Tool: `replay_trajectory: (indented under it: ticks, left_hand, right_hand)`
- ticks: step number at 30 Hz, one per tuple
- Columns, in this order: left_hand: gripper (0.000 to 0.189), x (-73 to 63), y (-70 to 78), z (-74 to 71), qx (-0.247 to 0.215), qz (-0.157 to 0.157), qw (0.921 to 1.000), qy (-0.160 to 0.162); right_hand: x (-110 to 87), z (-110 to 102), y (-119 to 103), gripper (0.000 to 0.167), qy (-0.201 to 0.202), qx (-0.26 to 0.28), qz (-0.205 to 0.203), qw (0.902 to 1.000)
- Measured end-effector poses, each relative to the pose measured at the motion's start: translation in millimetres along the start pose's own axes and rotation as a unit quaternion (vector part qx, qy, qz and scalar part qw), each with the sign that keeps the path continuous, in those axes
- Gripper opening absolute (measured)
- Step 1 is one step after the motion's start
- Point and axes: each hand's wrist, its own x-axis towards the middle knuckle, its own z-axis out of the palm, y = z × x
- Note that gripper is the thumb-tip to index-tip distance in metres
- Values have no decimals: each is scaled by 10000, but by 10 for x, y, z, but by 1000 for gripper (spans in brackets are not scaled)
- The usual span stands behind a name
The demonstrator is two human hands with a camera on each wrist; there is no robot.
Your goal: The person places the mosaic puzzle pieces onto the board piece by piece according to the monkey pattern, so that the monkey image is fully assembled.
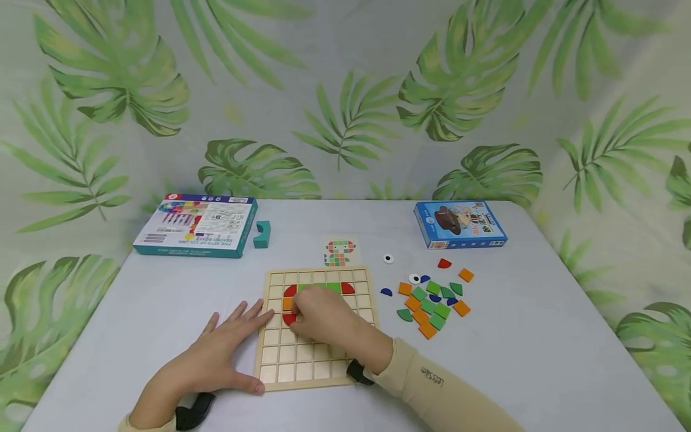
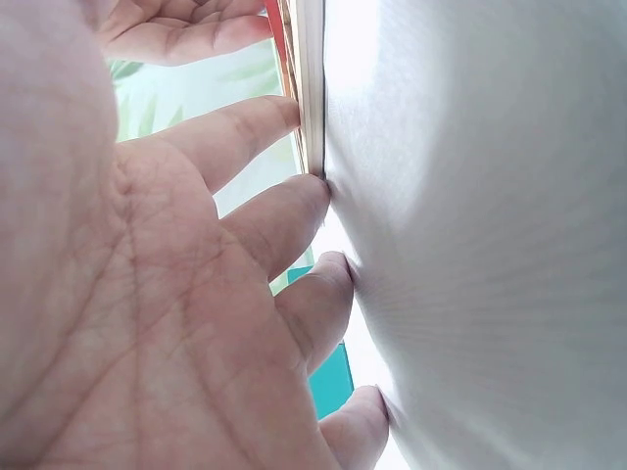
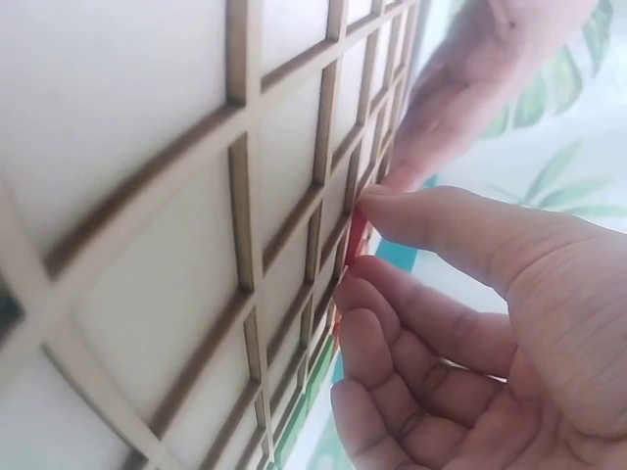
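A wooden grid board [image 1: 296,354] lies in front of me with colored tiles in its upper cells. My left hand [image 1: 218,351] is spread at the board's left edge, fingers straight; in the left wrist view, fingertips [image 2: 312,191] touch the board's side and the table. Over the upper left cells, my right hand [image 1: 326,315] has thumb and index finger at a red quarter-circle tile [image 3: 359,233], pinching it at the grid. Another red quarter-circle tile [image 1: 348,288], a green square tile [image 1: 334,287] and an orange square tile [image 1: 287,304] sit in cells. My right hand hides some cells.
A pattern card [image 1: 341,252] lies behind the board. Loose green, orange, blue and red tiles [image 1: 429,306] and eye discs [image 1: 388,258] are scattered to the right. A bead box [image 1: 194,228], a teal block [image 1: 262,234] and a blue box [image 1: 460,224] stand farther back.
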Motion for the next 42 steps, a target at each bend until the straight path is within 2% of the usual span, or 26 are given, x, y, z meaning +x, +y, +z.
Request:
replay_trajectory:
  ticks: [2, 7, 13, 17, 25, 34, 42]
  left_hand:
    - [124, 0, 5, -4, -35, 10, 10000, -7]
    - [124, 4, 19, -9, -31, 3, 10000, -18]
    - [124, -3, 37, -16, 26, -54, 10000, -55]
    - [124, -7, 49, -17, 36, 0, 10000, -53]
    - [124, 8, 29, -13, -57, -127, 9999, -74]
    - [124, 7, 23, -2, -69, -133, 9999, -52]
    - [124, 13, 30, -4, -13, -205, 9998, -89]
  right_hand:
    - [7, 6, 4, 13, 21, 24, -11, 10000]
    - [27, 18, 5, 29, 26, 37, 46, 10000]
    - [43, 22, 3, 16, 28, -53, 25, 10000]
    - [51, 25, 11, 12, 38, -79, 16, 10000]
    - [59, 14, 23, 13, -1, 81, 16, 10000]
    - [38, -10, 19, 16, -28, 215, 36, 9998]
    - [-28, -133, 109, 24, -156, 426, 308, 9985]
